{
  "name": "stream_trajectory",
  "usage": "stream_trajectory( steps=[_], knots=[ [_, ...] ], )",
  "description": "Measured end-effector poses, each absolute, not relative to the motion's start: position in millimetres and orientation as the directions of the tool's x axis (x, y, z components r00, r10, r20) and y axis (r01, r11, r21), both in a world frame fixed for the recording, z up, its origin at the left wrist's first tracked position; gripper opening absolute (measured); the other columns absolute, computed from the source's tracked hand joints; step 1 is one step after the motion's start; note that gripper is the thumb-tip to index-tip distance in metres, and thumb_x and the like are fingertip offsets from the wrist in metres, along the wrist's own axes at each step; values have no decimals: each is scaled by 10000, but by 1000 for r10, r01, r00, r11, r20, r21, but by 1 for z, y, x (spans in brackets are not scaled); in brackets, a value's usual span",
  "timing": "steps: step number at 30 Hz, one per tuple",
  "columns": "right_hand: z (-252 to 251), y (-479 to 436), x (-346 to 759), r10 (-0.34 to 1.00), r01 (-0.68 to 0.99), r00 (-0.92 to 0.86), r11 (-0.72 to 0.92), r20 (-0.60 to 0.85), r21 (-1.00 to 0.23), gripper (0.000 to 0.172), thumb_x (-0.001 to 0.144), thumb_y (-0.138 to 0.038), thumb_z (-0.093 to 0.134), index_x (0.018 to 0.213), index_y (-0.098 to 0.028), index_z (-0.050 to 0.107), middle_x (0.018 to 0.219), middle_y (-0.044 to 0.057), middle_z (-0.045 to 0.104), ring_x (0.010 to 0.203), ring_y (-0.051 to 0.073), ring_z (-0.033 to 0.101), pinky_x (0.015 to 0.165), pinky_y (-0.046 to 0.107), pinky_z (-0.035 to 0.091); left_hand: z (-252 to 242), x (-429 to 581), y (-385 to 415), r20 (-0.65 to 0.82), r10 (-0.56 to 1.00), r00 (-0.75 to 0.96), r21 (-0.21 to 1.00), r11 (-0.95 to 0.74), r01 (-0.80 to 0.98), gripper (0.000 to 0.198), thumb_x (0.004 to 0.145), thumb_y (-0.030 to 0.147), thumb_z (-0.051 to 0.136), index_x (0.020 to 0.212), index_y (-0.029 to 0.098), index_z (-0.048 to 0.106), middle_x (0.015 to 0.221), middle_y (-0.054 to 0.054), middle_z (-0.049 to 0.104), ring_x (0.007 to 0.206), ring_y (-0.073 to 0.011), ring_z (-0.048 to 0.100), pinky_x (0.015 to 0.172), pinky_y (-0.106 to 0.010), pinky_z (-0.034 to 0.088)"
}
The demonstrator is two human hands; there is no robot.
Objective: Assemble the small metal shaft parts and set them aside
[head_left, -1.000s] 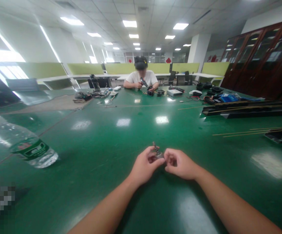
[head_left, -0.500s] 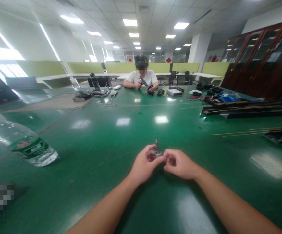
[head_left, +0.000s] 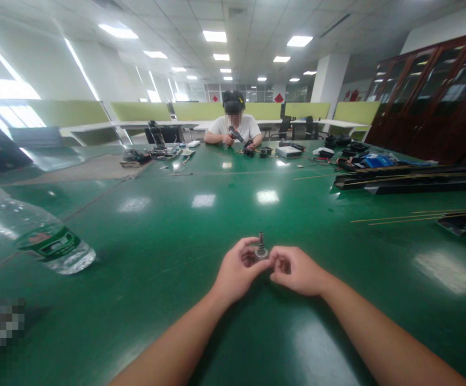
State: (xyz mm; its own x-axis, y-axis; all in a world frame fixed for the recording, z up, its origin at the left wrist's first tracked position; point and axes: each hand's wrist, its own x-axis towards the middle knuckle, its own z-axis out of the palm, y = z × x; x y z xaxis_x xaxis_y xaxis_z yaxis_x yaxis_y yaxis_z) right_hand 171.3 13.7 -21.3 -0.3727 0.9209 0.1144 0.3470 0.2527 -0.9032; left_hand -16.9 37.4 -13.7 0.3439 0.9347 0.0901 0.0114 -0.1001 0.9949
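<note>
A small grey metal part with a stepped shaft standing up from a round base is held just above or on the green tabletop. My left hand is closed around it, with the forefinger by the shaft and the thumb across the front of the base. Close against its right side is my right hand, fingers curled inward and fingertips beside the left thumb. Whether those right fingers grip the base or something small cannot be made out. The lower part of the base is hidden behind the left thumb.
A clear water bottle with a green label lies tilted at left. Black trays with thin rods lie at right. Across the green table a person handles a dark tool, with boxes and electronics nearby.
The metal part's shaft has tipped slightly rightward to stand more upright, and more of its round base shows. My hands have hardly moved.
</note>
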Motion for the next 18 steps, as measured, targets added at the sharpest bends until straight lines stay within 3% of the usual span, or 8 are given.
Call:
stream_trajectory(
  steps=[6, 10, 18],
  knots=[
    [-22, 14, 171, 915, 371, -383, 280, 129, -885, 149, 720, -95, 655, 828, -181, 600, 638, -48, 597, 550, 104, 530, 571, 207, 416, -13, -20, 36, 195, 932, 307, 960, -246, 134, 379, 691, 290, 819, 1008, 146, 668, 965, -82, 722, 908, -215, 688, 787, -308, 563],
    [-21, 14, 171, 917, 393, -372, 299, 147, -869, 155, 722, -95, 652, 844, -183, 613, 635, -46, 601, 542, 106, 530, 554, 205, 407, -8, -24, 34, 339, 901, 271, 885, -403, 232, 232, 736, 217, 753, 954, 180, 687, 988, -55, 688, 916, -188, 654, 781, -282, 536],
    [-20, 15, 171, 918, 407, -330, 347, 218, -845, 201, 722, -83, 642, 896, -183, 634, 662, -43, 594, 566, 112, 532, 556, 210, 401, -5, -27, 32, 472, 823, 316, 769, -559, 308, 178, 757, 155, 705, 927, 197, 676, 973, -51, 642, 925, -185, 603, 765, -280, 496]
  ],
)
